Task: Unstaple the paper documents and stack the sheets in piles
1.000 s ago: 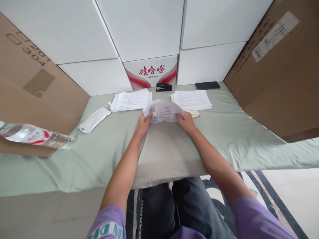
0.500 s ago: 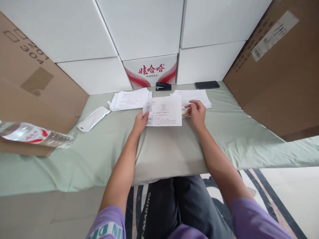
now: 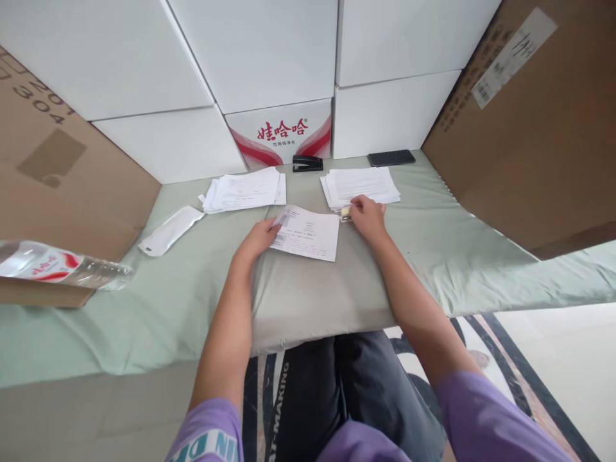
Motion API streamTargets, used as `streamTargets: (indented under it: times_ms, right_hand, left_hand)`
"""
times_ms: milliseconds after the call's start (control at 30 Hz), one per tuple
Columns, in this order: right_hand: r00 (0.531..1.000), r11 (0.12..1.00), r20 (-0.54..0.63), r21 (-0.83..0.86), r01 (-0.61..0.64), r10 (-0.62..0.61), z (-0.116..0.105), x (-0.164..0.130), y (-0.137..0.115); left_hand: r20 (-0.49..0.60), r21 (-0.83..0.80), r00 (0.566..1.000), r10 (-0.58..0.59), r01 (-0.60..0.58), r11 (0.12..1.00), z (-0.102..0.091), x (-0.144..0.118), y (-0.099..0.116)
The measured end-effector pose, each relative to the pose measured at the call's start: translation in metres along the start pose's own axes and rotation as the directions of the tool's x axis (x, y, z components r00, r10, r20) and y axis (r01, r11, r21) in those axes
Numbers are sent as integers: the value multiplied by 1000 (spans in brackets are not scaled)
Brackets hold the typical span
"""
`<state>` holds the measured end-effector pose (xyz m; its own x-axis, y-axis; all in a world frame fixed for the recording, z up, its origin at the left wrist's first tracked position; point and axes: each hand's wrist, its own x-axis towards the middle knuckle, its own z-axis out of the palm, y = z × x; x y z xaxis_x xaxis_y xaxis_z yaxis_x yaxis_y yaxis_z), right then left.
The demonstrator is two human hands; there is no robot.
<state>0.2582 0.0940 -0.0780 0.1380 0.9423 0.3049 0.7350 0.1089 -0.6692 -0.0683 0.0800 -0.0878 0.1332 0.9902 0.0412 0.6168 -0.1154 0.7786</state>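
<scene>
A printed sheet lies flat on a grey cushion in front of me. My left hand pinches the sheet's left edge, thumb on top near its barcode corner. To the right of the sheet, my right hand has its fingertips closed on a small cream object, which sits at the near edge of the right paper stack. Much of that object is hidden by my fingers. A second paper stack lies behind my left hand.
A black stapler and a dark phone sit at the back by white boxes. A white pouch and a water bottle lie at the left. Cardboard boxes flank the green-covered surface.
The sheet, held up bowed in both hands, now lies flat on the cushion. My right hand let go of it and moved right onto the small cream object.
</scene>
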Motion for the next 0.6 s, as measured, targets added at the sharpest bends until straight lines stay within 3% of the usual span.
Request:
streamTargets:
  times_ms: [267,600]
  right_hand:
    - [998,999,66,-39,4,-1,4,-2,-2]
    - [997,998,74,-56,13,-9,6,-1,-2]
  left_hand:
    - [-5,-116,1000,-26,25,993,2,2,0]
    - [24,17,999,23,-23,1000,7,0,4]
